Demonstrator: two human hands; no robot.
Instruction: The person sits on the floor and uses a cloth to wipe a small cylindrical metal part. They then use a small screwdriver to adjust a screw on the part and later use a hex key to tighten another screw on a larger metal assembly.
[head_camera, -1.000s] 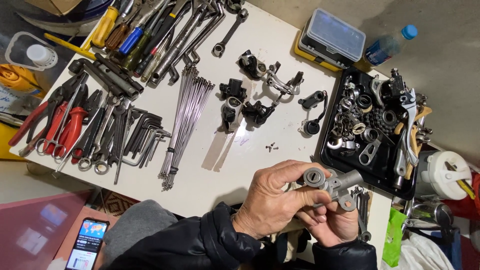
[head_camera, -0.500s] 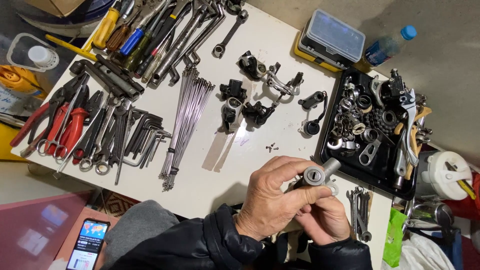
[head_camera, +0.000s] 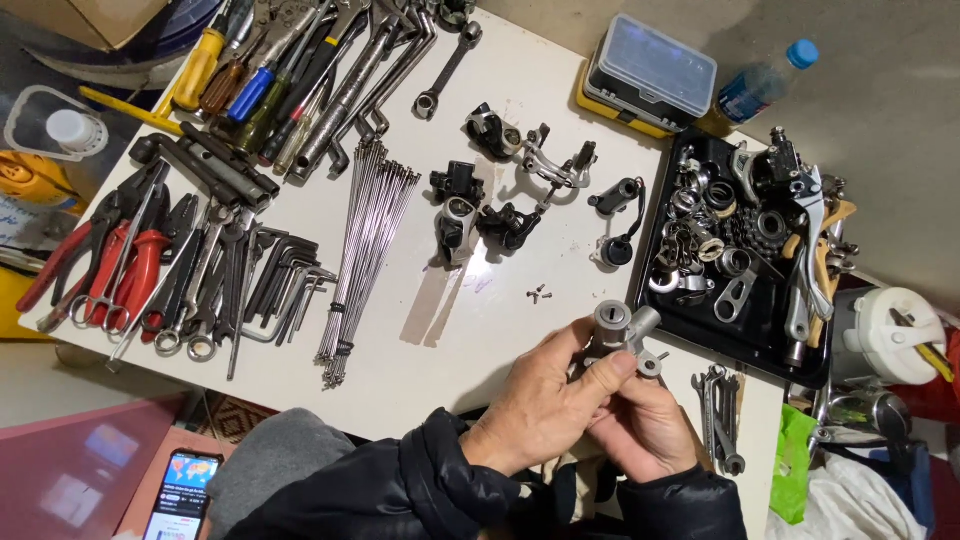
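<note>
Metal part (head_camera: 625, 335): one, grey, with a round socket end and short stubs; held up over the near right of the white table (head_camera: 560, 110), just left of the black tray (head_camera: 770, 345).
Left hand (head_camera: 545, 405): curled shut around the metal part from the left, thumb and forefinger pinching it near the socket end.
Right hand (head_camera: 645, 430): closed under the metal part, fingers cupped against its lower side, touching the left hand.
Sleeves: two, dark puffy jacket.
Black tray: one, heaped with loose metal bits, levers and rings; too many to count.
Spokes (head_camera: 365, 250): one bundle of thin steel rods, mid table; count not clear.
Black clamps (head_camera: 470, 215): about four or five dark pieces in a cluster mid table, well apart from the hands.
Small screws (head_camera: 540, 294): two or three, tiny, just above the hands.
Pliers (head_camera: 100, 265): about three with red handles, left edge.
Hex keys (head_camera: 285, 275): one fanned set, beside the pliers.
Screwdrivers (head_camera: 235, 75): about four, top left, yellow, brown and blue handles.
Wrenches (head_camera: 720, 415): small bunch, right of the hands.
Plastic case (head_camera: 650, 75): one, clear lid, yellow base.
Bottle (head_camera: 765, 85): one, blue cap.
Phone (head_camera: 180, 490): one, screen lit, bottom left.
</note>
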